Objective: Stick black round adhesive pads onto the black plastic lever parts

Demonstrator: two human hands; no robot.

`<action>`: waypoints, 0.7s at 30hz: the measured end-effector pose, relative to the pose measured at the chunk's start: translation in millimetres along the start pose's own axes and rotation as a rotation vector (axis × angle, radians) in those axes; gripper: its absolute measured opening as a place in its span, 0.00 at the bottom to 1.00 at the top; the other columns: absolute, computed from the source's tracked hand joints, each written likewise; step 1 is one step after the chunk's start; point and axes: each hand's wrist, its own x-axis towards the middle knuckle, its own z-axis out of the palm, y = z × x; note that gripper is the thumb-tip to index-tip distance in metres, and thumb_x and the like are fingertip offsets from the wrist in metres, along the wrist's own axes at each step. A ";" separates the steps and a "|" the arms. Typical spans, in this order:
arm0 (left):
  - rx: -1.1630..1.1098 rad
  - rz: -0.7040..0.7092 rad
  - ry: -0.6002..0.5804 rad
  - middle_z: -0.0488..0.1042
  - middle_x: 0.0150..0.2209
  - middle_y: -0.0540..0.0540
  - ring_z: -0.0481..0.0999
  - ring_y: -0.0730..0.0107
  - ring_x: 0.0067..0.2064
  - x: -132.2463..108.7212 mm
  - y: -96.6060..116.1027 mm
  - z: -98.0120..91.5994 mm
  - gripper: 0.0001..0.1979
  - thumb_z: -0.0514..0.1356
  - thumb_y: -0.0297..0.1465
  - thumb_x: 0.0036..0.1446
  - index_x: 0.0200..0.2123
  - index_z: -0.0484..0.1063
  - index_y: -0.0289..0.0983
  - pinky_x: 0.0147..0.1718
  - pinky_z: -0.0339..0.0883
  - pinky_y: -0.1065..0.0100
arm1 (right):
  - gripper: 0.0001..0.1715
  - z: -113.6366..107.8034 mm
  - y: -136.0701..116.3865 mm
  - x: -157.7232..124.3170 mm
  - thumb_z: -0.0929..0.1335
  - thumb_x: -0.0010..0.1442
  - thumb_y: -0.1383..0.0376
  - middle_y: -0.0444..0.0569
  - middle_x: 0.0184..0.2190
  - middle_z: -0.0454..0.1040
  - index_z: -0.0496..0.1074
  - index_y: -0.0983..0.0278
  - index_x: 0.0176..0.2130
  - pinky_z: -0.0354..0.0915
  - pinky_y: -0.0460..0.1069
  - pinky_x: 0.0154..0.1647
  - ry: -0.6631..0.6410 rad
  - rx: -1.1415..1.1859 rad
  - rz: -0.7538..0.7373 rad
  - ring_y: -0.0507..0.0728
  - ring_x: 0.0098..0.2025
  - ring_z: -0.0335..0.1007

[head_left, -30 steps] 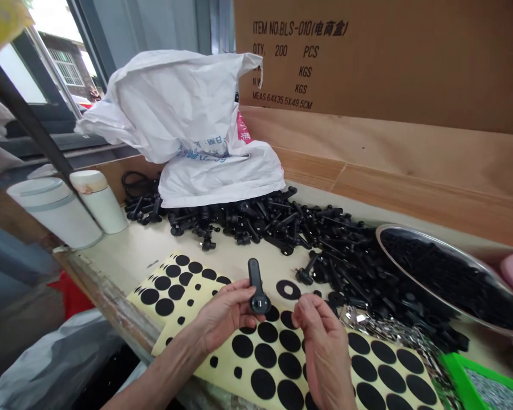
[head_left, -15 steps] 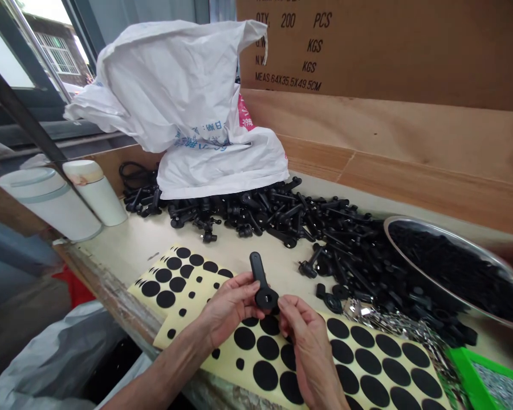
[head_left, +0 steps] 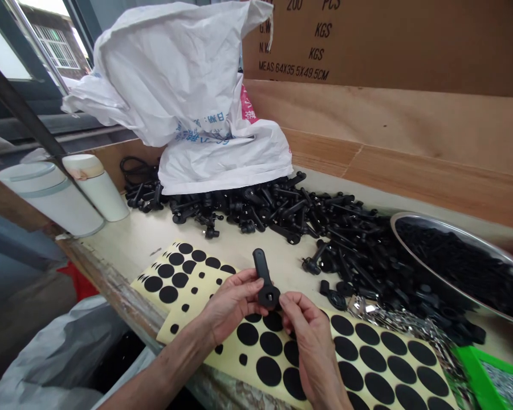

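1. In the head view, the person's left hand (head_left: 233, 302) grips the round end of a black plastic lever (head_left: 260, 265) between thumb and fingers. The lever sits just above the hands, its long arm pointing up and away, which leaves the round end facing the other hand.
2. The right hand (head_left: 314, 347) is nearly closed, with thumb and forefinger pinched against that round end. Whether they hold anything small there cannot be told.
3. A yellow-backed sheet of black round stickers (head_left: 228, 364) lies directly under both hands, apparently kept there for easy reach. A second sheet (head_left: 160, 273) lies to the left, partly under it.
4. A heap of black plastic parts (head_left: 350, 250) spreads across the far side and right, beside a steel bowl (head_left: 453, 232) full of black parts. A tangle of metal clips (head_left: 393, 322) touches the right sheet, near a green tray (head_left: 474, 376).
5. A white sack (head_left: 175, 85) slumps behind the heap, in front of a cardboard carton (head_left: 389, 51). Two white canisters (head_left: 47, 199) stand far left.
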 end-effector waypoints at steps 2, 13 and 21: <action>0.008 0.003 -0.019 0.76 0.36 0.41 0.75 0.68 0.35 -0.8 0.2 0.2 0.10 0.63 0.28 0.56 0.42 0.72 0.31 0.30 0.69 0.69 | 0.17 -0.6 0.5 -0.3 0.71 0.53 0.52 0.41 0.19 0.64 0.71 0.62 0.26 0.53 0.45 0.26 0.008 -0.010 0.001 0.51 0.24 0.52; 0.015 0.005 -0.036 0.77 0.38 0.39 0.76 0.68 0.34 -0.9 0.2 -0.7 0.10 0.63 0.28 0.56 0.41 0.73 0.31 0.31 0.69 0.69 | 0.17 0.2 -0.4 1.3 0.71 0.53 0.52 0.40 0.19 0.62 0.71 0.63 0.26 0.53 0.45 0.25 0.001 0.001 0.002 0.50 0.24 0.51; 0.015 0.004 -0.056 0.76 0.37 0.40 0.75 0.68 0.35 -1.0 -0.7 -2.2 0.10 0.63 0.28 0.56 0.42 0.73 0.32 0.31 0.69 0.69 | 0.18 -2.3 -1.3 1.7 0.72 0.53 0.52 0.40 0.19 0.62 0.71 0.64 0.26 0.51 0.44 0.24 -0.024 -0.006 0.004 0.49 0.24 0.49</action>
